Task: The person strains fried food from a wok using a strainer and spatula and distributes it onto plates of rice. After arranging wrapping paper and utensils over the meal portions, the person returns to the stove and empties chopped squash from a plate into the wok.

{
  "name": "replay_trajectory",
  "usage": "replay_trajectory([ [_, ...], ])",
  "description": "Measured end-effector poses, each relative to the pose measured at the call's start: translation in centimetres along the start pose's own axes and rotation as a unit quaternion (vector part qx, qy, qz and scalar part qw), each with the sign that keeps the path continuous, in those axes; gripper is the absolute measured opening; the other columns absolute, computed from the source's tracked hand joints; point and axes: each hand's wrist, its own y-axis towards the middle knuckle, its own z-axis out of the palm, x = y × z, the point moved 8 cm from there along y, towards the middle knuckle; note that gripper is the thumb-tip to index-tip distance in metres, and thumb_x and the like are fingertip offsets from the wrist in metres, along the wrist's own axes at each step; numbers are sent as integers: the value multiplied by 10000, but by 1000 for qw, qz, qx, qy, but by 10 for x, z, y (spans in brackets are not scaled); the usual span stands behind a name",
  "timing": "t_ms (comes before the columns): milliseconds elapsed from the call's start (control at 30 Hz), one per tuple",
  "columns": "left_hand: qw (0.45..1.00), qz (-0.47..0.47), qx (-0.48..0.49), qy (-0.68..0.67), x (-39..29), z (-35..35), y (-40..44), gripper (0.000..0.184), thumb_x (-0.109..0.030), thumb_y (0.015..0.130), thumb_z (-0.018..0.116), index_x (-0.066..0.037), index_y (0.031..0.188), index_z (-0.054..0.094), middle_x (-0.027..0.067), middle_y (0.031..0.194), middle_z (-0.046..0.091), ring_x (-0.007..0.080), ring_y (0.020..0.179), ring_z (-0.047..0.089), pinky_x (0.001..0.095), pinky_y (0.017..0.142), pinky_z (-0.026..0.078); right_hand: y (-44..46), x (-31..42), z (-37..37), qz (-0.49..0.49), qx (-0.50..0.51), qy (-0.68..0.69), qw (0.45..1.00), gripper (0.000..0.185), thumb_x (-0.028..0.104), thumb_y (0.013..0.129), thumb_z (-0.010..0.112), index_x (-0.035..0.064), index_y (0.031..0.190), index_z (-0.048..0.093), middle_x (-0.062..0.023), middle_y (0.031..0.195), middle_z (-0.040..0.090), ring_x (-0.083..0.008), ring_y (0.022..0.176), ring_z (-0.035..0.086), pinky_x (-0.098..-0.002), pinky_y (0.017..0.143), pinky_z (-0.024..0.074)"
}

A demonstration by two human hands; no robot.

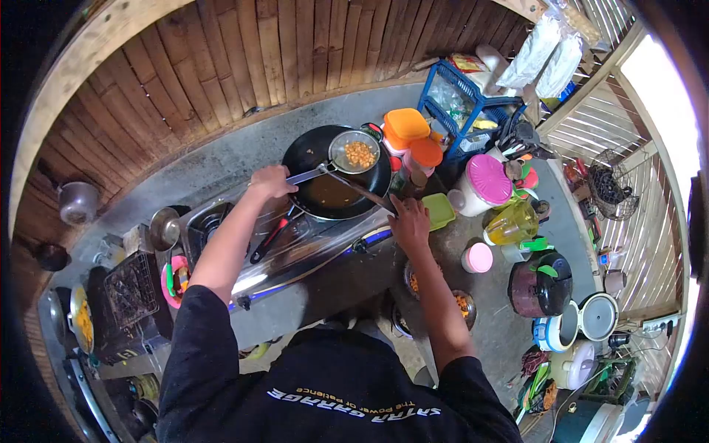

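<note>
My left hand is closed around the handle of a wire strainer. The strainer holds small golden-brown fried cubes above the right side of a black wok. Brown oil with a few loose bits lies in the wok. My right hand grips a long, thin cooking utensil with a brown handle. Its far end meets the strainer near the handle joint; the shape of its tip cannot be made out. The wok sits on a gas stove, its black-and-red handle pointing toward me.
Orange-lidded containers stand right of the wok, near a blue rack. A green container and a pink-lidded jar are beside my right hand. Bowls of orange pieces sit under my right forearm. A rice cooker stands farther right.
</note>
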Motion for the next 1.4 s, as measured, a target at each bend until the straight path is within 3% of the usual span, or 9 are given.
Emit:
replay_trajectory([
  [133, 966, 38, 204, -155, 18, 52, 38, 338, -377, 841, 728, -44, 899, 714, 101, 886, 729, 196, 660, 676, 351, 593, 517, 8, -1, 19, -14, 25, -3, 1000, 505, 210, 811, 687, 215, 1305, 583, -123, 976, 617, -339, 919, 624, -477, 805, 500],
  [233, 913, 12, 252, -319, 16, 61, 33, 266, -331, 861, 727, -73, 847, 664, -10, 714, 640, 81, 477, 485, 270, 448, 365, 8, -5, 37, -9, 33, 12, 999, 501, 165, 839, 649, 230, 1329, 568, -113, 925, 622, -333, 846, 658, -466, 706, 526],
  [333, 882, -26, 203, -426, 18, 40, 16, 256, -337, 866, 725, -103, 885, 622, -57, 624, 500, 54, 487, 386, 243, 437, 268, 4, -2, 36, -1, 50, 25, 998, 480, 151, 862, 612, 230, 1333, 564, -122, 924, 618, -333, 822, 664, -461, 657, 531],
  [433, 887, -77, 181, -419, 5, 6, -23, 241, -308, 900, 695, -97, 978, 609, -73, 608, 412, 43, 510, 356, 230, 443, 239, -1, 0, 26, -1, 50, 20, 999, 481, 138, 864, 600, 228, 1335, 563, -118, 911, 613, -329, 830, 662, -450, 657, 532],
  [633, 806, -60, 122, -577, 29, 1, -43, 161, -224, 957, 621, -81, 1029, 613, -85, 631, 374, 39, 502, 295, 226, 444, 228, -7, -11, -2, 3, 12, -23, 1000, 518, 82, 864, 563, 196, 1369, 537, -129, 951, 610, -322, 828, 657, -436, 667, 542],
  [1000, 782, -78, 81, -613, 45, 1, -94, 156, -196, 970, 594, -51, 1029, 593, -68, 623, 401, 40, 460, 293, 226, 434, 212, -21, -20, -9, 22, 56, -40, 997, 553, 83, 866, 560, 153, 1410, 488, -212, 990, 606, -373, 803, 658, -483, 678, 539],
  [1200, 792, -99, 82, -597, 46, 6, -110, 165, -183, 946, 601, -49, 1040, 585, -66, 623, 401, 37, 463, 289, 225, 435, 216, -30, -17, -37, 41, 1, 130, 991, 493, 69, 881, 561, 77, 1373, 523, -249, 1009, 634, -437, 901, 627, -494, 793, 510],
  [1300, 800, -91, 76, -589, 43, 3, -120, 137, -217, 925, 626, -94, 894, 575, -62, 614, 431, 49, 465, 331, 237, 433, 262, -32, -12, -83, 43, -19, 209, 977, 464, 97, 894, 597, 86, 1355, 544, -266, 1009, 645, -447, 926, 625, -497, 830, 496],
  [1400, 815, -91, 80, -567, 43, 11, -122, 158, -224, 926, 623, -101, 874, 540, -63, 608, 424, 51, 456, 333, 244, 421, 253, -36, -11, -114, 41, 12, 246, 968, 471, 129, 894, 624, 128, 1359, 551, -261, 966, 655, -431, 918, 634, -492, 822, 500],
])
